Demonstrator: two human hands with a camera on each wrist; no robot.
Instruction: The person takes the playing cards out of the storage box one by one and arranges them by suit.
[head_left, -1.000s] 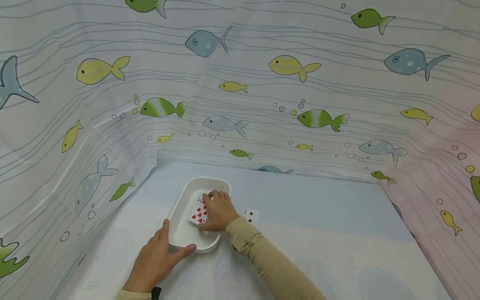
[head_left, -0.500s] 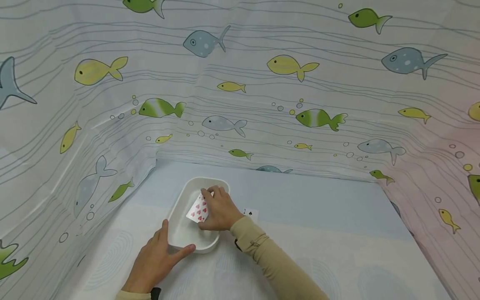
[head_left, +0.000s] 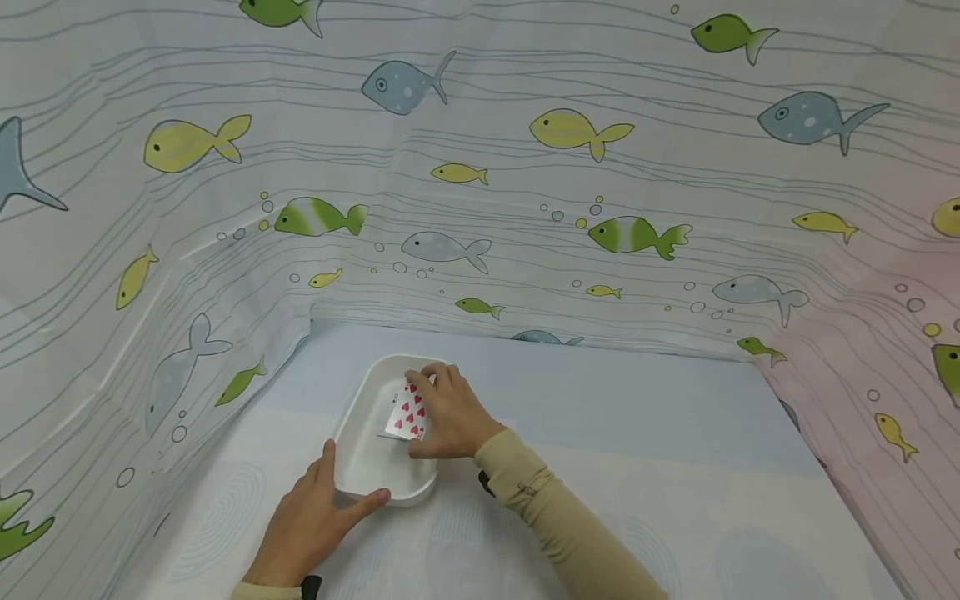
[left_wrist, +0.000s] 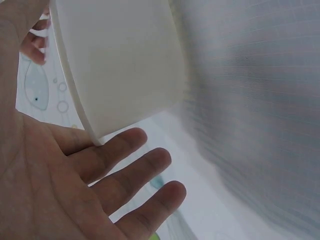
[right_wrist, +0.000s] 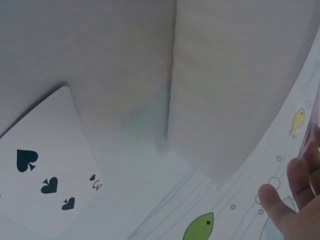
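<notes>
A white rectangular tray (head_left: 358, 433) with rounded corners stands on the table. My left hand (head_left: 303, 521) rests against its near left corner, thumb at the near rim and fingers spread along the side; in the left wrist view those fingers are nearly straight. Over the tray's right half, my right hand (head_left: 453, 417) pinches a red heart playing card (head_left: 411, 412) between thumb and fingertips. The edge of another card with a small black mark (head_left: 395, 400) peeks out at its left. A three of spades (right_wrist: 50, 165) lies face up outside the tray, hidden by the sleeve in the head view.
The table (head_left: 637, 433) has a pale blue and white covering. Hanging sheets (head_left: 525, 192) printed with fish enclose it at the back and both sides. A dark wristband (head_left: 311, 586) shows at my left cuff.
My right hand has shifted slightly right and away from me with the heart card, uncovering the card edge beneath. The sleeve now covers the spade card. My left hand stays put.
</notes>
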